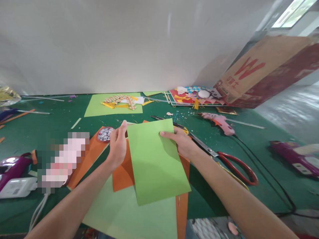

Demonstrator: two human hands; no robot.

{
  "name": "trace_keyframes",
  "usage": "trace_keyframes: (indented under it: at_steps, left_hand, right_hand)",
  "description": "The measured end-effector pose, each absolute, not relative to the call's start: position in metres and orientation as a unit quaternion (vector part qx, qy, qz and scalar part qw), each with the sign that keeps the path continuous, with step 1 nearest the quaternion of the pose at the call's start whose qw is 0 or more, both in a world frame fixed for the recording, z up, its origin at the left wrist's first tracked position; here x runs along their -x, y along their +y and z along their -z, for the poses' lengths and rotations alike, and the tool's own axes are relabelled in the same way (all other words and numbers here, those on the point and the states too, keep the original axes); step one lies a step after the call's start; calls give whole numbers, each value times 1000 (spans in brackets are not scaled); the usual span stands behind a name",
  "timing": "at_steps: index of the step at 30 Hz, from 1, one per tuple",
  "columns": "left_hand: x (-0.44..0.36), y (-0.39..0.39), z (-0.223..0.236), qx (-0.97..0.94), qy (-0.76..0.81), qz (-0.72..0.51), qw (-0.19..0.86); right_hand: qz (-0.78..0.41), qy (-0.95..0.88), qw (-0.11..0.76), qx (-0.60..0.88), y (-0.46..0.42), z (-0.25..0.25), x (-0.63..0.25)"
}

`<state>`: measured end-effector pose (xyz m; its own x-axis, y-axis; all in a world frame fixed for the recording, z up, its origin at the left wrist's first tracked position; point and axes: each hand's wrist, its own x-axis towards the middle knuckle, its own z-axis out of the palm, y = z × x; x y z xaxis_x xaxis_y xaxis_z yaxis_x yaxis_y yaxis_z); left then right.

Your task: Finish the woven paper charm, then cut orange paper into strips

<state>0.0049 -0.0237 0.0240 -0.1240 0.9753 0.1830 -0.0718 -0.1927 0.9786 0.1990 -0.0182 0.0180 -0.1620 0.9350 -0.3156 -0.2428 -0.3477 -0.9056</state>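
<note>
A bright green paper sheet tilts up in front of me. My right hand pinches its upper right edge, thumb on the front and fingers behind. At the sheet's upper left is my left hand, thumb raised and fingers curled; whatever it grips is hidden. Orange paper shows behind the green sheet, and a larger pale green sheet lies beneath. Close to my right forearm rest large scissors with red handles. A round patterned piece sits on an orange strip beside my left hand.
A pink glue gun with a black cord lies right of centre. Purple tools are at both sides. A blurred-out pink object is at left. Behind are checkered paper crafts, a decorated board and a paper bag.
</note>
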Motion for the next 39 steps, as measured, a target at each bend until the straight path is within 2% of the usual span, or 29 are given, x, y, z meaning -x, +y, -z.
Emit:
trace_keyframes:
  at_steps: [6, 14, 28, 39]
  left_hand:
    - [-5, -24, -27, -590, 459, -573, 336]
    - [-4, -24, -25, -614, 471, -546, 321]
    - [-7, -25, -26, -600, 490, -553, 305]
    - [-10, -26, -27, -590, 521, -470, 399]
  right_hand:
    - [-671, -358, 444, 473, -18, -16, -199]
    - [-653, -347, 487, 464, -17, -16, -197]
    - [-649, -332, 498, 470, -18, -14, -192]
    - [-645, -338, 512, 455, -19, -11, -190]
